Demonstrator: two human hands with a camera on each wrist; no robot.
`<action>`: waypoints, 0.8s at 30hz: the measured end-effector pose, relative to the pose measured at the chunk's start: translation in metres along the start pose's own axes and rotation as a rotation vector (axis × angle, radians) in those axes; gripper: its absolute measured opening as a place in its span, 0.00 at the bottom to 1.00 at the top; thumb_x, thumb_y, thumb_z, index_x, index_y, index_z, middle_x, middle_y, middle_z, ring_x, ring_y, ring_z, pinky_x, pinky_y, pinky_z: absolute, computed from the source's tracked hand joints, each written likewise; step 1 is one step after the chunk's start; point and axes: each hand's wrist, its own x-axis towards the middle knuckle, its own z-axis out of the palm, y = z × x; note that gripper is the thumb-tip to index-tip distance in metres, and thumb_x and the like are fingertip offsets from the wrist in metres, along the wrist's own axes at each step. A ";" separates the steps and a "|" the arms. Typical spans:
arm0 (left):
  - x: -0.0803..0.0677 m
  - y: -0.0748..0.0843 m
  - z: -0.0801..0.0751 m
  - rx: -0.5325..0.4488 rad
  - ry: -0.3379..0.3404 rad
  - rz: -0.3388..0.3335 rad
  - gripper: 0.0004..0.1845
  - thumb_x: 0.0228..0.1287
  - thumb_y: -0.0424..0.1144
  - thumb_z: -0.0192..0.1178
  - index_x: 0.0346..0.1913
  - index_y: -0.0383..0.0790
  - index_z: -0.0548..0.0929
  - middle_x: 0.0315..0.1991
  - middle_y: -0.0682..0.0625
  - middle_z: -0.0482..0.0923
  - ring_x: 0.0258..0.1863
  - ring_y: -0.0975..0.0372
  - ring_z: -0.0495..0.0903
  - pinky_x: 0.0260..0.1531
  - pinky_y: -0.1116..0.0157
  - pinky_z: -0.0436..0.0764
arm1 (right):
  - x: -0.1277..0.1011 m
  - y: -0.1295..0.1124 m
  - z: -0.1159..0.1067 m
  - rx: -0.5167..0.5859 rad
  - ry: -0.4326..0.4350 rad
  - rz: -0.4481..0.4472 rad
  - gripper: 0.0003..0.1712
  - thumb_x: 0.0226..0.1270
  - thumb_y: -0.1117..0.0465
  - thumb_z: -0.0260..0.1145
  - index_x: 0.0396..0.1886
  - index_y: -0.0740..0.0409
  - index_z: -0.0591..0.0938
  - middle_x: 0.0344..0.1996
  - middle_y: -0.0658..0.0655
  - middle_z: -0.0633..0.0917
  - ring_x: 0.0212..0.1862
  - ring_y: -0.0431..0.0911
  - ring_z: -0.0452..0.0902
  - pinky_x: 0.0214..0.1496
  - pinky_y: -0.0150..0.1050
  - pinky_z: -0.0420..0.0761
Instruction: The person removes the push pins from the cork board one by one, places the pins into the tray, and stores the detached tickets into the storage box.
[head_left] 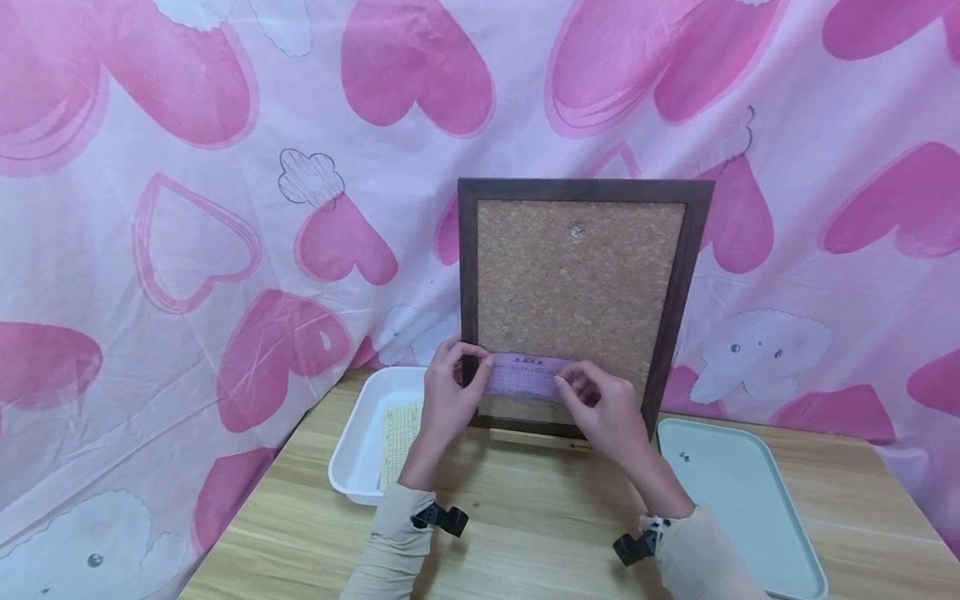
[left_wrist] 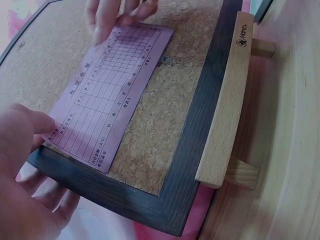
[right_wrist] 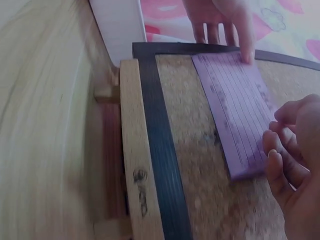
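A cork board with a dark wooden frame leans upright before me. Against its lower part lies a purple printed receipt slip, lengthwise across the cork. My left hand pinches the slip's left end by the frame's left side; in the left wrist view its thumb lies on the slip's corner, with other fingers beyond the frame edge. At the slip's right end, my right hand has thumb and curled fingers together at the edge, pinching it. A small clear pin-like thing sits high on the cork.
A pale wooden stand bar runs along the frame's bottom. To the left, a white bin holds a yellow printed slip. On the right, a pale green tray bears small shiny pieces. A heart-patterned cloth hangs behind.
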 end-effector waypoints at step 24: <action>-0.001 -0.002 -0.012 -0.061 0.001 0.020 0.04 0.72 0.41 0.73 0.43 0.45 0.89 0.66 0.45 0.81 0.68 0.49 0.81 0.60 0.46 0.88 | -0.053 0.035 -0.095 -0.077 0.207 0.143 0.07 0.68 0.73 0.75 0.39 0.59 0.86 0.22 0.53 0.87 0.22 0.30 0.76 0.25 0.21 0.75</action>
